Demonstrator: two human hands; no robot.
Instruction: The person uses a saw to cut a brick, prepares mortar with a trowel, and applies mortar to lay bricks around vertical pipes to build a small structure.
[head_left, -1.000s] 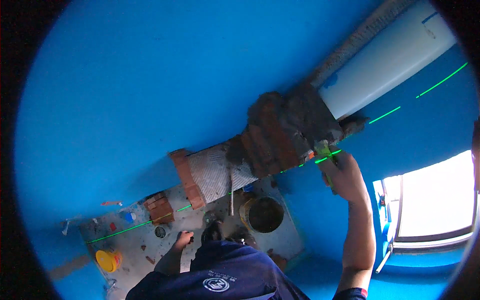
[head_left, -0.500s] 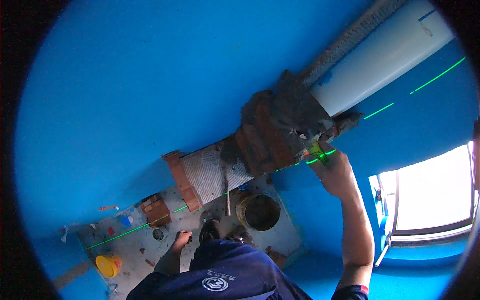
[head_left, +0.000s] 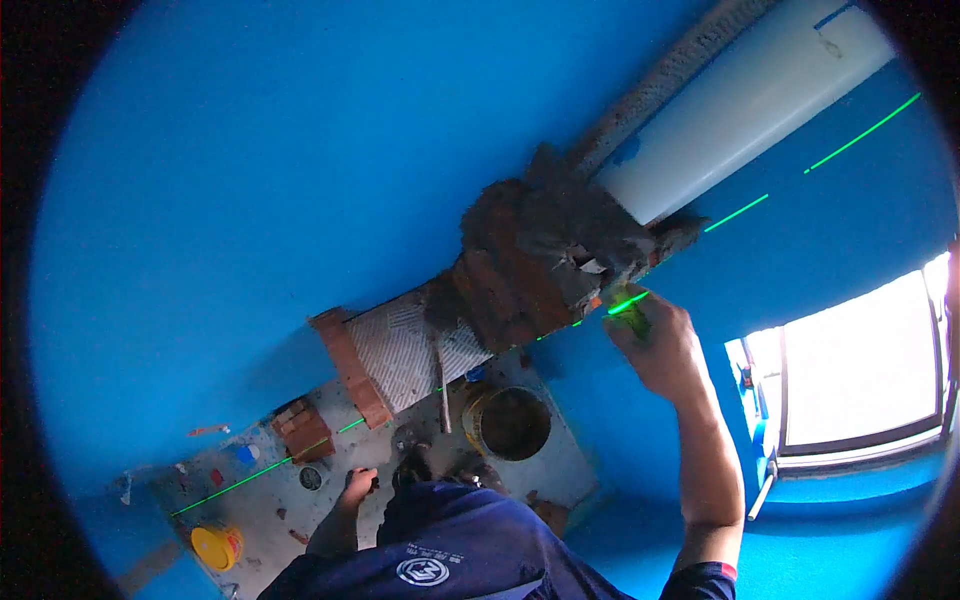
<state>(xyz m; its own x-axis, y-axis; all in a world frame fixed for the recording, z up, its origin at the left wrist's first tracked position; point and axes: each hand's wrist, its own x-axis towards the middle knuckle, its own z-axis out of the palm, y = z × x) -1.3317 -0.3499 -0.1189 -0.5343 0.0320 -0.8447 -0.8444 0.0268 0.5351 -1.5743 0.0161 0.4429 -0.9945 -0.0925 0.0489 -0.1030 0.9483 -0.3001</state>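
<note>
A brick-and-mortar casing (head_left: 520, 270) stands against the blue wall, with a white pipe (head_left: 735, 125) rising from its top. My right hand (head_left: 665, 350) is raised beside the upper bricks, fingers pinched around a small yellowish thing that I cannot make out. A bright green laser line crosses that thing. Just beyond the fingertips, a pale scrap (head_left: 590, 266) sits in the dark mortar. Low on the left, my left hand (head_left: 358, 486) is curled near my body. Something dark shows at its fingers, too small to name.
A round bucket (head_left: 483, 425) with dark contents stands on the floor (head_left: 265, 515). Loose bricks (head_left: 303, 430) and a yellow tub (head_left: 216, 548) lie to the left. A thin rod (head_left: 443, 400) juts past the ribbed lower surface (head_left: 400, 355). A bright window (head_left: 860, 370) is at right.
The view has shifted, so the casing and pipe sit slightly further left. My right hand is a little lower relative to the bricks, its fingers still pinched; my left hand stays low.
</note>
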